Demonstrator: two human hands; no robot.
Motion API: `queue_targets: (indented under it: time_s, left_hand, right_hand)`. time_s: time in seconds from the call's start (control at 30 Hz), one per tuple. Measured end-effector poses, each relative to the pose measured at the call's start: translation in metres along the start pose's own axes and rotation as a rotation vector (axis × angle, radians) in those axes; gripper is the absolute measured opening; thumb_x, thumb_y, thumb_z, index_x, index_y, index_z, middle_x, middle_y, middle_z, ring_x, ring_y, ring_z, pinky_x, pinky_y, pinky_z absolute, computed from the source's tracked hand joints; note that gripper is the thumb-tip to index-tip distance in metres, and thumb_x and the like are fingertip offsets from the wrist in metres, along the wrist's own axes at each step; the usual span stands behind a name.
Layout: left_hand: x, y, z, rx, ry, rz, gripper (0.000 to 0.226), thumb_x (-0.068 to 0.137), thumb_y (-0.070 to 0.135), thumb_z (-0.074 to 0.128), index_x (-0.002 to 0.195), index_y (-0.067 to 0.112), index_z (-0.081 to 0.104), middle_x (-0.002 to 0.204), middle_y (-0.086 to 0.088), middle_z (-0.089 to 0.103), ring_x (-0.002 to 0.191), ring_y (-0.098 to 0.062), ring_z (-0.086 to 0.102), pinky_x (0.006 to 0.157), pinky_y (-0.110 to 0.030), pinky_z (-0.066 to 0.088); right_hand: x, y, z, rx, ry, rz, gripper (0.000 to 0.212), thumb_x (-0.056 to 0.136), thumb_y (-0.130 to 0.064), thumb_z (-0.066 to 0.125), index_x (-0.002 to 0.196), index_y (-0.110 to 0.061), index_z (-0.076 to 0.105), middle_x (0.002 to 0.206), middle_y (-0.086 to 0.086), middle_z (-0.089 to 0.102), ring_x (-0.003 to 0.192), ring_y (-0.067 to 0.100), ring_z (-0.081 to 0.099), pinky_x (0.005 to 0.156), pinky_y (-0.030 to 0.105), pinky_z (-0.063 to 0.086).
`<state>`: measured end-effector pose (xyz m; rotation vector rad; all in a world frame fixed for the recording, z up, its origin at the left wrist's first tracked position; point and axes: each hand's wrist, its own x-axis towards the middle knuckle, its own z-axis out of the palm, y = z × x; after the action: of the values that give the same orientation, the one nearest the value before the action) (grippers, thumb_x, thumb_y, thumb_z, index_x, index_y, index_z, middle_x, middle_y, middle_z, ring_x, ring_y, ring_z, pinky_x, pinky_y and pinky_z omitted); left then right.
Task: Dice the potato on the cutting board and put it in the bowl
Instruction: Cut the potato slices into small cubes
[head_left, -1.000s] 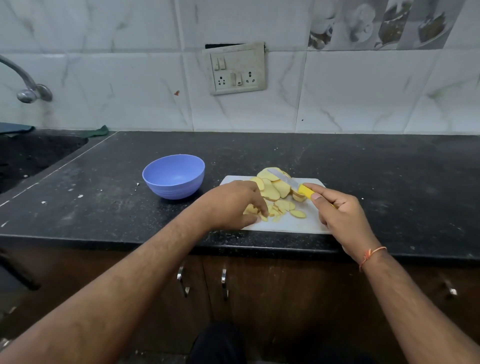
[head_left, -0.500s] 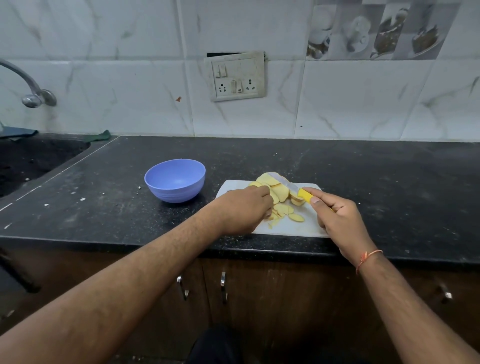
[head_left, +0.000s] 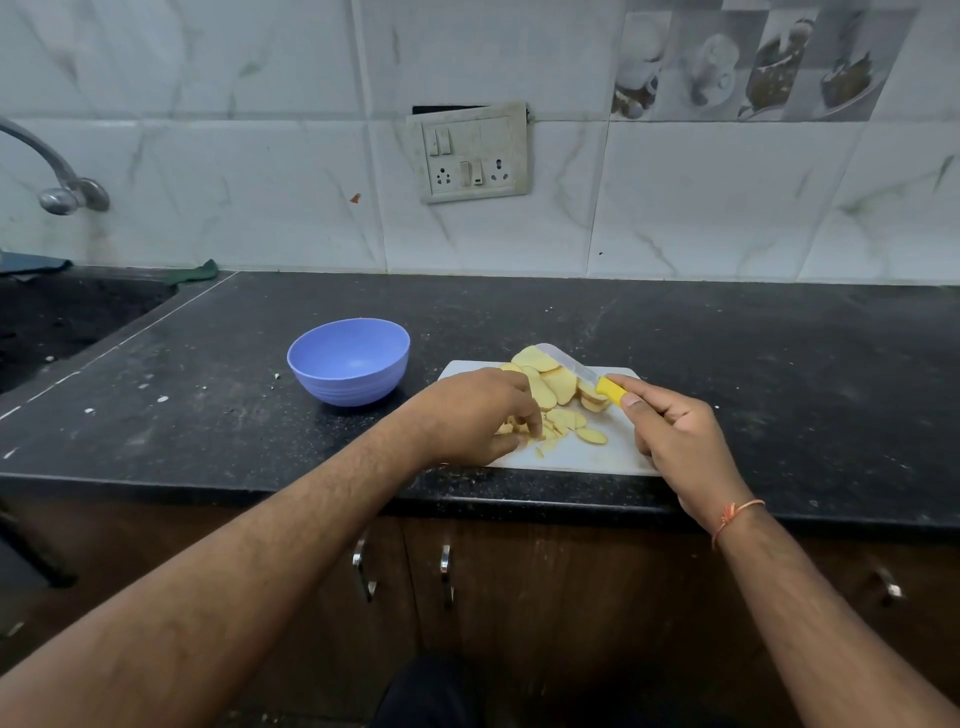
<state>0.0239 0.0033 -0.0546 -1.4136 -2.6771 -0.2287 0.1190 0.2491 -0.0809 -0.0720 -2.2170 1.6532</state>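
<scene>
Two hands work: left hand pinches potato slices; beside it, right hand grips the knife.

A black speckled counter runs along a wall of white marbled tiles. A switch and socket panel sits on the wall. At far left are a metal tap and a dark sink, with a green cloth near it. Below are brown cabinet doors with metal handles.
</scene>
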Motion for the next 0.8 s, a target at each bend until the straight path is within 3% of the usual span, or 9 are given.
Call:
queue_targets:
  time_s: [0.13, 0.2, 0.27, 0.33, 0.47, 0.7, 0.8]
  left_hand:
    - [0.006, -0.010, -0.001, -0.181, 0.118, -0.120, 0.014, 0.099, 0.039, 0.069, 0.110, 0.034, 0.076, 0.105, 0.019, 0.061, 0.091, 0.003, 0.056, 0.081, -0.018, 0.043]
    - [0.009, -0.019, -0.005, -0.204, 0.102, -0.220, 0.011, 0.101, 0.032, 0.068, 0.109, 0.035, 0.074, 0.107, 0.019, 0.060, 0.092, -0.002, 0.060, 0.085, -0.028, 0.051]
    - [0.012, -0.030, -0.008, -0.217, 0.080, -0.315, 0.011, 0.101, 0.029, 0.068, 0.108, 0.035, 0.073, 0.113, 0.014, 0.060, 0.094, -0.009, 0.064, 0.080, -0.029, 0.053]
    - [0.016, -0.042, -0.010, -0.240, 0.067, -0.377, 0.016, 0.100, 0.029, 0.070, 0.115, 0.034, 0.070, 0.123, 0.011, 0.063, 0.098, -0.009, 0.063, 0.075, -0.021, 0.045]
    - [0.024, -0.054, -0.013, -0.318, -0.047, -0.418, 0.045, 0.097, 0.035, 0.074, 0.142, 0.031, 0.064, 0.135, 0.016, 0.065, 0.104, -0.007, 0.060, 0.091, -0.025, 0.041]
    - [0.042, -0.061, -0.006, -0.339, -0.066, -0.404, 0.053, 0.097, 0.036, 0.075, 0.147, 0.028, 0.062, 0.131, 0.015, 0.071, 0.105, -0.005, 0.068, 0.103, -0.031, 0.050]
    - [0.046, -0.062, -0.002, -0.375, 0.048, -0.401, 0.040, 0.096, 0.031, 0.076, 0.136, 0.027, 0.071, 0.112, 0.017, 0.074, 0.093, 0.004, 0.067, 0.091, -0.023, 0.054]
  right_hand:
    - [0.000, -0.001, 0.000, 0.013, 0.010, 0.001, 0.032, 0.105, -0.027, 0.058, 0.104, -0.055, 0.072, 0.058, -0.007, 0.046, 0.057, 0.007, 0.040, 0.054, 0.027, 0.036]
    - [0.000, 0.000, 0.000, 0.018, 0.012, 0.004, 0.031, 0.105, -0.026, 0.058, 0.107, -0.053, 0.073, 0.057, -0.009, 0.046, 0.057, 0.008, 0.040, 0.054, 0.027, 0.036]
    - [0.000, 0.001, -0.001, 0.018, 0.009, -0.001, 0.029, 0.105, -0.025, 0.058, 0.110, -0.050, 0.073, 0.057, -0.009, 0.045, 0.057, 0.008, 0.039, 0.054, 0.028, 0.036]
    - [0.001, 0.001, -0.001, 0.019, 0.000, -0.008, 0.028, 0.105, -0.024, 0.059, 0.112, -0.047, 0.073, 0.056, -0.009, 0.044, 0.056, 0.009, 0.038, 0.053, 0.028, 0.034]
    - [0.002, 0.002, -0.002, 0.012, -0.018, -0.016, 0.027, 0.105, -0.025, 0.059, 0.113, -0.045, 0.074, 0.056, -0.008, 0.044, 0.056, 0.009, 0.037, 0.053, 0.028, 0.034]
    - [0.004, 0.004, -0.002, 0.011, -0.020, -0.027, 0.028, 0.105, -0.024, 0.059, 0.111, -0.047, 0.074, 0.056, -0.008, 0.045, 0.055, 0.009, 0.038, 0.051, 0.027, 0.033]
    - [0.005, 0.005, -0.002, -0.005, -0.025, -0.035, 0.029, 0.105, -0.023, 0.059, 0.111, -0.047, 0.074, 0.057, -0.006, 0.043, 0.055, 0.010, 0.037, 0.051, 0.027, 0.032]
